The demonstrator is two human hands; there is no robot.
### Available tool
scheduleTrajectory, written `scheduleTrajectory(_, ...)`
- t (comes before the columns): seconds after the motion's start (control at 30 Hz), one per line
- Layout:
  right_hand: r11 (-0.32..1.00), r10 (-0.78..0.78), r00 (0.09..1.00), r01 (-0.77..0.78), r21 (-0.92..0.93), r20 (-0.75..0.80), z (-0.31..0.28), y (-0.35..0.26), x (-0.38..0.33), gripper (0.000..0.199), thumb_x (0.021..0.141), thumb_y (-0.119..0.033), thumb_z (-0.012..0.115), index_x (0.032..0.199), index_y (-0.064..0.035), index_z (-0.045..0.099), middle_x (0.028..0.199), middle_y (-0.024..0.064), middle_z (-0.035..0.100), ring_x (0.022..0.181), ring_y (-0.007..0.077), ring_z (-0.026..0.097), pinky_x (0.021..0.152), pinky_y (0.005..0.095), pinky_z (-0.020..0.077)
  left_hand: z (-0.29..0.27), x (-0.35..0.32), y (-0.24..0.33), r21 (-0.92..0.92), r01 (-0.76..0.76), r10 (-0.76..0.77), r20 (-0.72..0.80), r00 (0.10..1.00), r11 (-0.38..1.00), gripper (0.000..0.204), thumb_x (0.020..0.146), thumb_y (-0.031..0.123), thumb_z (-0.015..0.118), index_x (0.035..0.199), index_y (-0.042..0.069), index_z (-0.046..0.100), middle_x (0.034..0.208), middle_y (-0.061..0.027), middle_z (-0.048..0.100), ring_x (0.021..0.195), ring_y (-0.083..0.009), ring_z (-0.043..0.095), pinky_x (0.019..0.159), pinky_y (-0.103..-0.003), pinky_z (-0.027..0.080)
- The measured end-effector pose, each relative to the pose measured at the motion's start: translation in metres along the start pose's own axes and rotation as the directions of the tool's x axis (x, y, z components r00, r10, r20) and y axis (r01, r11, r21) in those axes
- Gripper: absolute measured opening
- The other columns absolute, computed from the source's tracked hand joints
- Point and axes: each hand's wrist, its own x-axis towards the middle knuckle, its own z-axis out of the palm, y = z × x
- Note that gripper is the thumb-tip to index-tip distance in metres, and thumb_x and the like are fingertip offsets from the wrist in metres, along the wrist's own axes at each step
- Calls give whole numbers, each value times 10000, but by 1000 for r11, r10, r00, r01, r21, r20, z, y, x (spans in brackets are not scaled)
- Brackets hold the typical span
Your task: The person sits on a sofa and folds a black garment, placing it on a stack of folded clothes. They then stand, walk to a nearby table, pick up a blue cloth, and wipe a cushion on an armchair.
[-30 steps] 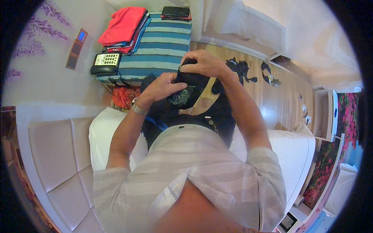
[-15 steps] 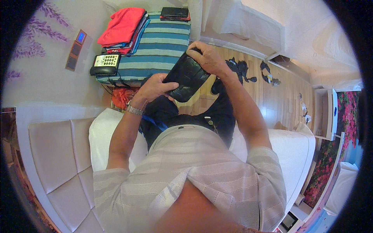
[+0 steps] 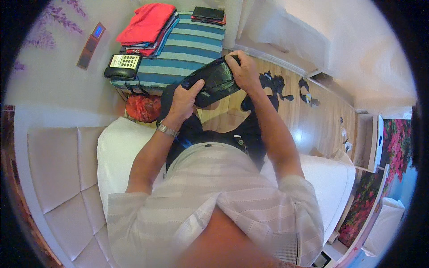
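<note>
Between my two hands is a flat, rectangular black package (image 3: 214,82) with a glossy, creased surface, held above my lap. My left hand (image 3: 185,98) grips its near left edge, thumb on top. At the far right end, my right hand (image 3: 243,71) clasps it with the thumb over the upper face. The fingers beneath it are mostly hidden. What is inside the package does not show. Beyond my hands, a striped blue-green cloth (image 3: 192,42) covers a low surface. A small stack of flat dark items (image 3: 208,14) lies at its far right corner.
Folded clothes (image 3: 149,24), red on top, are piled on the cloth beside a desk telephone (image 3: 124,66). An orange-red bag (image 3: 143,107) sits below. Black scraps (image 3: 275,85) are scattered on the wooden floor (image 3: 290,118). A padded beige panel (image 3: 56,167) stands at left.
The package has tilted flatter and turned, its long side now running more left to right. My left hand has shifted along its near edge, thumb pointing up over it. The view has moved slightly.
</note>
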Motion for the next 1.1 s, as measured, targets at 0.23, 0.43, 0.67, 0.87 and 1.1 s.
scheduleTrajectory(0.23, 998, 8, 999, -11, -63, -43, 7, 8, -7, 297, 968, -308, 667, 1021, -17, 698, 927, 176, 728, 853, 317, 701, 791, 399, 530, -6, -9, 10, 326, -1, 51, -144, 988, 945, 331, 939, 225, 762, 1139, -32, 702, 1041, -77, 742, 876, -161, 701, 793, -327, 577)
scheduleTrajectory(0.43, 866, 404, 870, -463, 187, 281, -3, 20, -8, 400, 963, -373, 688, 1088, 6, 716, 908, 82, 722, 846, 170, 656, 788, 347, 516, -12, -13, 20, 416, -112, 180, -127, 975, 903, 324, 946, 233, 758, 1083, -55, 703, 973, -63, 725, 806, -129, 672, 702, -289, 563)
scheduleTrajectory(0.67, 884, 312, 906, -387, 261, 287, -3, 25, -21, 363, 950, -326, 694, 1114, -3, 719, 907, 59, 720, 814, 140, 643, 753, 309, 509, -18, 3, 17, 374, -153, 180, -36, 983, 915, 328, 940, 243, 761, 1065, -57, 712, 939, -61, 725, 791, -116, 666, 686, -288, 558)
scheduleTrajectory(0.87, 886, 344, 906, -400, 235, 247, 10, 65, 15, 330, 943, -301, 700, 1075, 1, 720, 902, 47, 711, 805, 134, 629, 733, 310, 504, -21, 35, 38, 447, -54, 96, -72, 993, 893, 319, 950, 273, 741, 1084, -15, 708, 935, -52, 717, 787, -134, 661, 686, -303, 549)
scheduleTrajectory(1.1, 827, 487, 823, -543, 150, 292, 47, 113, 95, 351, 970, -302, 701, 1112, 19, 685, 948, 32, 684, 822, 122, 607, 735, 303, 498, -50, 144, 58, 419, 82, -13, -166, 986, 904, 301, 969, 310, 719, 978, 12, 673, 764, -32, 661, 577, -115, 611, 457, -291, 512)
